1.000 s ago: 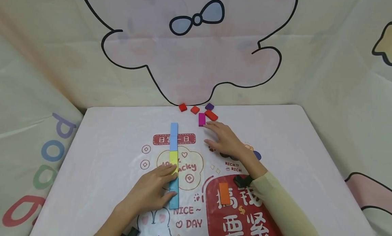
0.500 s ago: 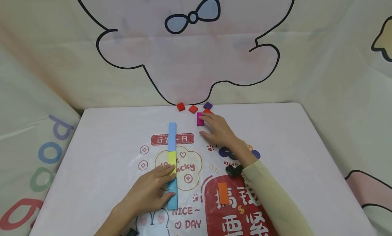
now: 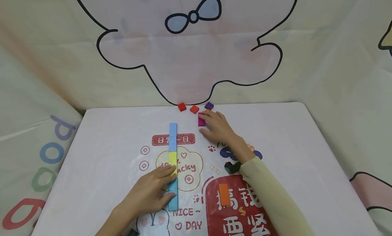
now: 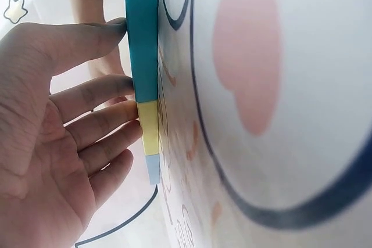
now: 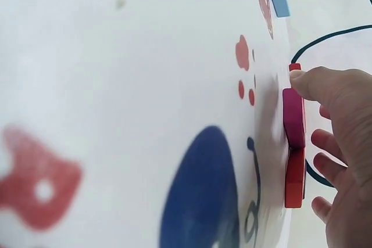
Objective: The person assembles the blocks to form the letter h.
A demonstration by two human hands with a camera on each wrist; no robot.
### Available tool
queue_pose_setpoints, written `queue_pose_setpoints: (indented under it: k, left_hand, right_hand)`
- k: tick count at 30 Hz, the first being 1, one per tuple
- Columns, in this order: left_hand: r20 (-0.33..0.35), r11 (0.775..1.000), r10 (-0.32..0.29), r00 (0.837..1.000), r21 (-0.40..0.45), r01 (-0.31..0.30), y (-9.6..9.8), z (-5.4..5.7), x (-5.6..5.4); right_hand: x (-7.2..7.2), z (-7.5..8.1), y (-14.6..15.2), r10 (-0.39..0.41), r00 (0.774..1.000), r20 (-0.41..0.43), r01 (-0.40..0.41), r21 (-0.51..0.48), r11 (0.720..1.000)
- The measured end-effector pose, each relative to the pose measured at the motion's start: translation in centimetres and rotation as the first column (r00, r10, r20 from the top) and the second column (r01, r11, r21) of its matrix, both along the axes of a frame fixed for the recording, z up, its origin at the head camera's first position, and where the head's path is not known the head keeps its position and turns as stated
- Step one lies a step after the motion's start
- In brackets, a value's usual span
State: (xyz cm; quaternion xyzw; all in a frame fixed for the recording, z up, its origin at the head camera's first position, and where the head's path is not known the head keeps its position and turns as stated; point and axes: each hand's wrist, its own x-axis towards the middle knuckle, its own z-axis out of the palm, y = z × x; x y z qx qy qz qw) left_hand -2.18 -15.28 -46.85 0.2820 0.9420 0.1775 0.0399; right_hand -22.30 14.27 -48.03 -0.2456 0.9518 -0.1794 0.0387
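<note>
Light blue (image 3: 173,142), yellow (image 3: 173,156) and teal blocks (image 3: 173,204) lie end to end in a straight row. My left hand (image 3: 155,186) rests its fingertips and thumb along the row's left side, on the yellow and teal parts; the left wrist view shows the fingers (image 4: 104,123) extended. My right hand (image 3: 218,129) is at the far side, with fingers over a magenta block (image 3: 201,122) and thumb apart on the near side. In the right wrist view, a red block (image 5: 295,181) touches the magenta one; from the head it is mostly hidden under my fingers.
Two red blocks (image 3: 194,109) and a purple block (image 3: 209,106) lie along the table's back edge. An orange block (image 3: 224,195) sits on the red print nearer me. A patterned cloth wall (image 3: 196,69) rises behind the table.
My right hand has moved slightly left and forward, so its fingers now cover part of the magenta block and most of the red one beside it. The left hand stays put.
</note>
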Motion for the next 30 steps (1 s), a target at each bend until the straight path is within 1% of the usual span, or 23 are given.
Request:
queue_pose_setpoints:
  k: [6, 13, 21, 30]
  left_hand:
    - [0.000, 1.000, 0.005, 1.000, -0.010, -0.005, 0.11, -0.04, 0.09]
    - [0.000, 1.000, 0.002, 1.000, -0.010, -0.002, 0.16, -0.06, 0.03]
    - [-0.007, 1.000, -0.008, 1.000, -0.007, 0.008, 0.21, -0.13, -0.03]
    - [-0.003, 1.000, -0.003, 1.000, -0.011, 0.003, 0.12, -0.06, -0.02]
  right_hand:
    - [-0.14, -0.06, -0.21, 0.003, 0.999, 0.035, -0.004, 0.024, 1.000]
    - [-0.31, -0.18, -0.25, -0.006, 1.000, 0.005, 0.006, 0.044, 0.999]
    - [-0.26, -0.23, -0.28, -0.043, 0.999, 0.012, 0.042, 0.054, 0.998]
    - [-0.20, 0.18, -0.63, -0.029, 0.999, -0.013, 0.030, 0.040, 0.999]
